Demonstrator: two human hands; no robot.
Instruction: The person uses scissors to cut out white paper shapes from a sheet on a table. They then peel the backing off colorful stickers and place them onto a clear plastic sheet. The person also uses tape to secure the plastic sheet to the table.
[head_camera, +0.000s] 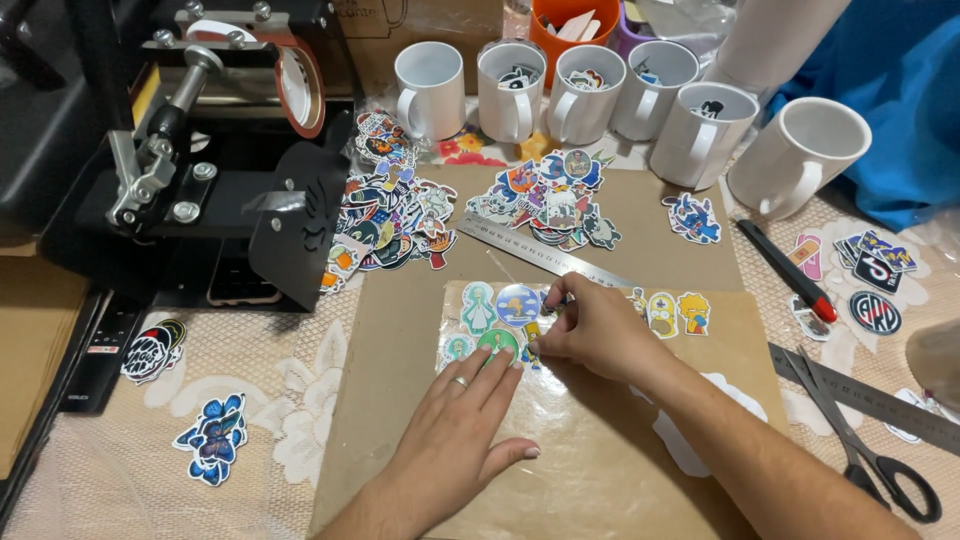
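A clear glossy sheet (600, 420) lies on a brown cardboard mat (400, 400), with several cartoon stickers (490, 310) set along its top edge. My left hand (455, 435) lies flat, fingers apart, pressing the sheet just below the stickers; a ring is on one finger. My right hand (590, 325) pinches a small yellow sticker (532, 335) against the sheet, fingertips closed on it. More stickers (678, 313) sit at the sheet's upper right.
A metal ruler (540, 255) and a pile of stickers (550, 200) lie behind the sheet. Several white mugs (430, 90) stand at the back. A black mug press (200, 170) is at left. Scissors (860, 440), another ruler (880, 400) and a red-tipped cutter (785, 270) lie at right.
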